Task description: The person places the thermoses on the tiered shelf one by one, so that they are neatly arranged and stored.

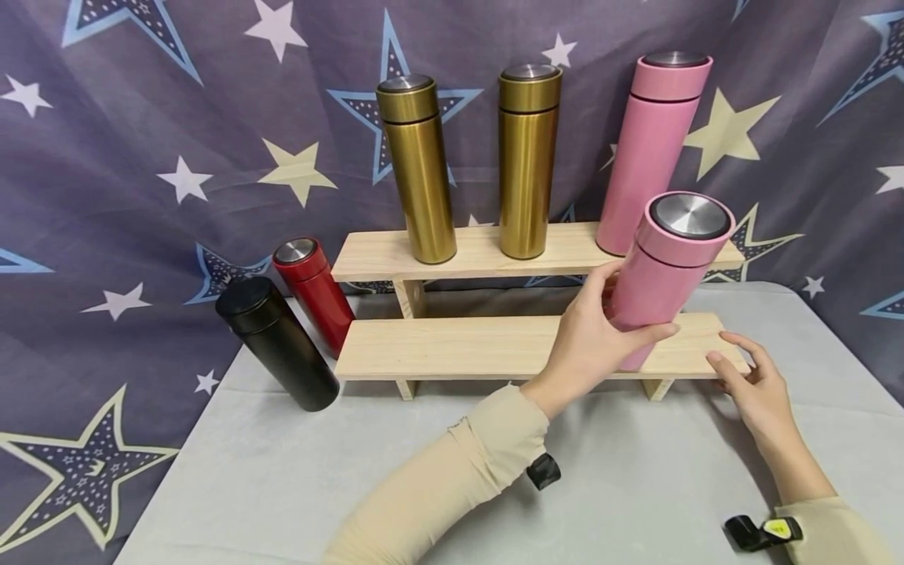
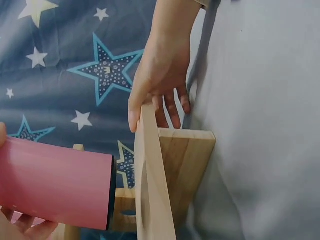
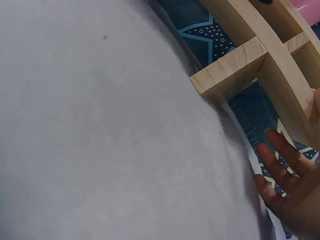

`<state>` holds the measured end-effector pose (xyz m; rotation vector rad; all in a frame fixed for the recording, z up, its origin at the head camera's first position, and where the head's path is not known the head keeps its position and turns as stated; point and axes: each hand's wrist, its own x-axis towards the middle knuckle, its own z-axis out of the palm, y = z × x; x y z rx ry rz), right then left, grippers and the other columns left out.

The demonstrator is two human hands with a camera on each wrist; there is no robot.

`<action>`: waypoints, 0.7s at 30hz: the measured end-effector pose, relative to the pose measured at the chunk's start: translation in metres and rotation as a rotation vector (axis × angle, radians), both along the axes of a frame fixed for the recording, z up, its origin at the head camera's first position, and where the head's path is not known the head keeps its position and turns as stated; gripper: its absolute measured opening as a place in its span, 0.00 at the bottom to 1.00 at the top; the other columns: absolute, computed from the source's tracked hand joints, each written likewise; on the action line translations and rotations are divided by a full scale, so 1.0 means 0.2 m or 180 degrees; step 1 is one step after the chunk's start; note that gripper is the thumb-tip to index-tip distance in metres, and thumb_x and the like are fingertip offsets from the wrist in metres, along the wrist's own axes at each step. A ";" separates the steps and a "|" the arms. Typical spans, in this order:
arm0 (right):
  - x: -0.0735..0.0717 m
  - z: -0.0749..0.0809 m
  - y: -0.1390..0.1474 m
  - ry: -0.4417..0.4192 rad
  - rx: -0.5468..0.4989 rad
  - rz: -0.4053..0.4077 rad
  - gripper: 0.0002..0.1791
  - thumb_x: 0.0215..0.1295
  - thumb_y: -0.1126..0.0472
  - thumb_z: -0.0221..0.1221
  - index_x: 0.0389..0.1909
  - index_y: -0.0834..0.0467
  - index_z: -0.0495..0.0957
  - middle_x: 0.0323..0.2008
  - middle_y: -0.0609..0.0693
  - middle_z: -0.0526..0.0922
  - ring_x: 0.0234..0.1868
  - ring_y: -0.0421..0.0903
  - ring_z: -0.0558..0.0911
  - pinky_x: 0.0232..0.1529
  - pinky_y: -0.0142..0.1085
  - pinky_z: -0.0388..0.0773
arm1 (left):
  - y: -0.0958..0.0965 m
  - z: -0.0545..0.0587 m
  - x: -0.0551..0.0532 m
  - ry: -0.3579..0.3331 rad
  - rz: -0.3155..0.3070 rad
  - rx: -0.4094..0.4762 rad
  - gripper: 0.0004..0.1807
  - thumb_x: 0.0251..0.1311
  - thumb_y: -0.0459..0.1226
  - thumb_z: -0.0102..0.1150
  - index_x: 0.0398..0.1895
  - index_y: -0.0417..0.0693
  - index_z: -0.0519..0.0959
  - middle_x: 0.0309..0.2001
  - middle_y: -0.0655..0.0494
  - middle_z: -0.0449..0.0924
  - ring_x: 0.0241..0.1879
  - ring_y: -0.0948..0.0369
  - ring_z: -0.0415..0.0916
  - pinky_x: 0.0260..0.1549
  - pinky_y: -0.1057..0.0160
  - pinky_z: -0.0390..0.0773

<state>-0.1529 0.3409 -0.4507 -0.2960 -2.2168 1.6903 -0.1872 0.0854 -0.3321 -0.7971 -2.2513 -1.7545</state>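
My left hand grips a pink thermos flask with a steel lid, slightly tilted. In the left wrist view, a gap separates the base of this pink flask from the lower board. My right hand holds the right end of the two-tier wooden rack's lower board, with fingertips on top and other fingers below it. Three loosely extended fingers show beneath the board in the right wrist view. On the upper board stand two gold flasks and another pink flask.
Left of the rack, a black flask and a red flask stand on the grey-covered table. A dark curtain with stars hangs behind. Black wrist straps show at both sleeves.
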 end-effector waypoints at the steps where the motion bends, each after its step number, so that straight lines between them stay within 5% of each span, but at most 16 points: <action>1: 0.00 0.00 0.00 0.0001 0.0006 -0.0006 0.22 0.70 0.59 0.61 0.59 0.33 0.73 0.28 0.31 0.78 0.27 0.29 0.78 0.31 0.20 0.74 | 0.01 0.00 0.00 -0.0027 0.0019 -0.0002 0.44 0.48 0.46 0.79 0.68 0.61 0.64 0.54 0.69 0.74 0.50 0.76 0.72 0.48 0.74 0.72; 12: 0.01 0.00 0.00 -0.0039 0.0070 -0.0051 0.22 0.70 0.58 0.60 0.59 0.32 0.73 0.25 0.32 0.78 0.26 0.29 0.78 0.31 0.21 0.74 | 0.13 -0.02 -0.06 0.0083 0.0177 -0.0224 0.42 0.47 0.48 0.79 0.66 0.57 0.66 0.55 0.66 0.74 0.51 0.75 0.71 0.49 0.75 0.70; 21: 0.00 -0.01 0.00 0.0017 0.0057 -0.0046 0.22 0.70 0.59 0.61 0.60 0.33 0.73 0.28 0.31 0.78 0.27 0.28 0.78 0.31 0.21 0.75 | 0.15 -0.06 -0.09 -0.0012 0.0169 -0.0116 0.43 0.49 0.47 0.78 0.68 0.57 0.65 0.59 0.66 0.73 0.54 0.74 0.71 0.51 0.73 0.70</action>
